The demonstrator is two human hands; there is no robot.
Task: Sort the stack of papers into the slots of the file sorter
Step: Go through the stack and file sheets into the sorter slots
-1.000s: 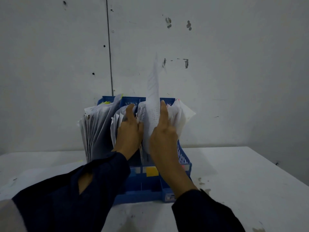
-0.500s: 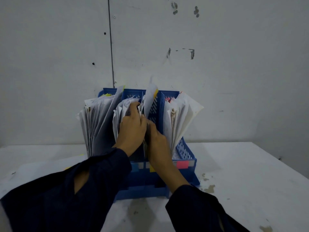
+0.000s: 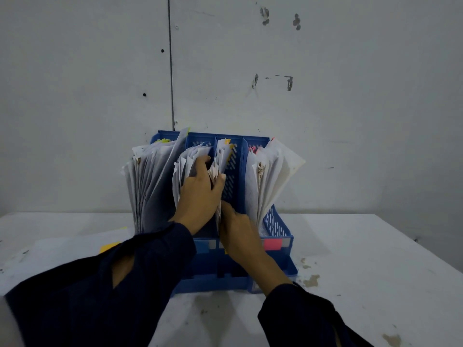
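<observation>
A blue file sorter (image 3: 278, 226) with upright slots stands on the white table against the wall. White papers fill the far-left slot (image 3: 150, 181), the second slot (image 3: 185, 161) and the far-right slot (image 3: 270, 176). A thinner bundle (image 3: 221, 156) stands in the third slot. My left hand (image 3: 200, 191) grips the second slot's papers, thumb against the third slot's bundle. My right hand (image 3: 238, 226) is low in the third slot and pinches the bundle's lower edge; its fingertips are hidden.
A loose white sheet (image 3: 55, 249) with a yellow sticky note (image 3: 110, 246) lies on the table left of the sorter. Coloured labels mark the sorter's front, one of them pink (image 3: 273, 243). The grey wall stands right behind the sorter. Brown stains (image 3: 310, 280) spot the table at right.
The tall sheet my right hand held up has gone down into the third slot. My right hand has sunk low with it. My left hand stayed on the second slot's papers.
</observation>
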